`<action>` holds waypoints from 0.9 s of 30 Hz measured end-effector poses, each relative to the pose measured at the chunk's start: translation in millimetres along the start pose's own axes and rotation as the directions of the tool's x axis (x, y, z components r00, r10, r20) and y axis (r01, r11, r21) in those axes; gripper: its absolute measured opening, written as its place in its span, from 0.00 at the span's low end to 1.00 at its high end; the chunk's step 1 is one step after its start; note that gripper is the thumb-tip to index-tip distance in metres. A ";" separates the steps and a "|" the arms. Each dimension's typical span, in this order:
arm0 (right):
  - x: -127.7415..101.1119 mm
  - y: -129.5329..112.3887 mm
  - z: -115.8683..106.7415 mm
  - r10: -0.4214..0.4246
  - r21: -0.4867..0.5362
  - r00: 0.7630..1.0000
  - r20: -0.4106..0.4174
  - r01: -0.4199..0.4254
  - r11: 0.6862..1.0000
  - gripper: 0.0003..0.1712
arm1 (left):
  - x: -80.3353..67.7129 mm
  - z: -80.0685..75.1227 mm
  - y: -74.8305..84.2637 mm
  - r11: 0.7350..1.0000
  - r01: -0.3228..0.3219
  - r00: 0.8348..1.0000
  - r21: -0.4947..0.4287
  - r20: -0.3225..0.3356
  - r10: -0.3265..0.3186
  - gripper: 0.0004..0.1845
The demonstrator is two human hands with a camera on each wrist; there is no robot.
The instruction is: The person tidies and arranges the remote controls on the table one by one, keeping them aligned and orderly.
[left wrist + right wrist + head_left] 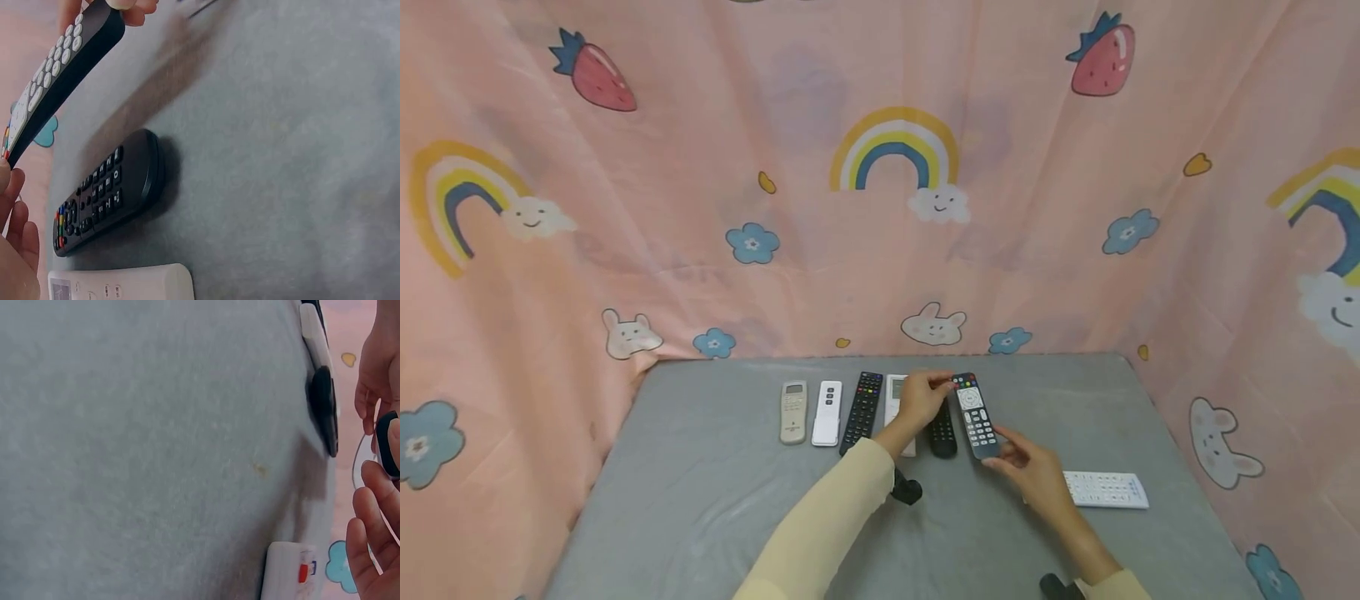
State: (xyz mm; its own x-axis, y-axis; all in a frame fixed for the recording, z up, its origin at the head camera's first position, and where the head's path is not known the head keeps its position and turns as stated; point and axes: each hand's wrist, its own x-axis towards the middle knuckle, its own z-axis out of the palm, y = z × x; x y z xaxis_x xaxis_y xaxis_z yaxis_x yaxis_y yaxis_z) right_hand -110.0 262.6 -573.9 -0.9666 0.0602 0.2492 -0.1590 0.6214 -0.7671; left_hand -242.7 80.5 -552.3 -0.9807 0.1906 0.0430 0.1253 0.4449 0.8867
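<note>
Between both hands is a dark remote control [975, 417] with white buttons, held above the table. My left hand [922, 398] pinches its far end, and my right hand [1032, 473] grips its near end between thumb and fingers. The left wrist view shows the same remote [69, 62] tilted, clear of the surface, its shadow below. A black remote [942, 432] lies just left of it, partly behind my left hand. Next to that, a white remote with a small screen [892, 400] is mostly covered by my left hand and wrist.
Farther left lie a long black remote [862, 408], a white remote [827, 413] and a beige remote [793, 412], side by side. Another white remote [1108, 490] lies sideways beyond my right wrist. A pink patterned curtain [1037, 250] surrounds the grey table [700, 483].
</note>
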 end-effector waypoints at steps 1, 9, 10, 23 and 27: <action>1.5 1.3 0.6 0.004 0.002 1.000 0.006 -0.004 1.000 0.32 | 1.6 0.5 -0.7 1.000 0.002 1.000 0.002 0.000 -0.002 0.11; 11.4 12.7 4.9 0.018 0.011 0.999 0.048 -0.019 1.000 0.32 | 10.8 4.4 -6.0 0.998 0.043 0.999 0.040 0.020 -0.043 0.11; 12.5 13.4 5.1 0.024 0.010 0.998 0.053 -0.025 1.000 0.33 | 11.6 4.9 -6.2 0.998 0.046 0.999 0.047 0.024 -0.047 0.11; 23.1 20.0 6.9 0.081 -0.101 0.989 0.125 -0.068 0.993 0.34 | 17.9 14.6 -12.8 0.981 -0.017 0.998 0.192 -0.050 0.027 0.11; 24.4 22.3 6.5 0.073 -0.114 0.988 0.137 -0.058 0.992 0.35 | 18.7 18.5 -16.3 0.974 -0.010 0.998 0.228 -0.052 0.022 0.12</action>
State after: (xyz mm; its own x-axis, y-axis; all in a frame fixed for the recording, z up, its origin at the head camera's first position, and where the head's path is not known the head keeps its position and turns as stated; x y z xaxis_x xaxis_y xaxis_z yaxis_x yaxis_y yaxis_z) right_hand -138.4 272.9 -588.7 -0.9941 -0.0021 0.1089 -0.0790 0.7021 -0.7077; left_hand -260.2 92.9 -574.5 -0.9842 0.1546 0.0867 0.1659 0.6308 0.7580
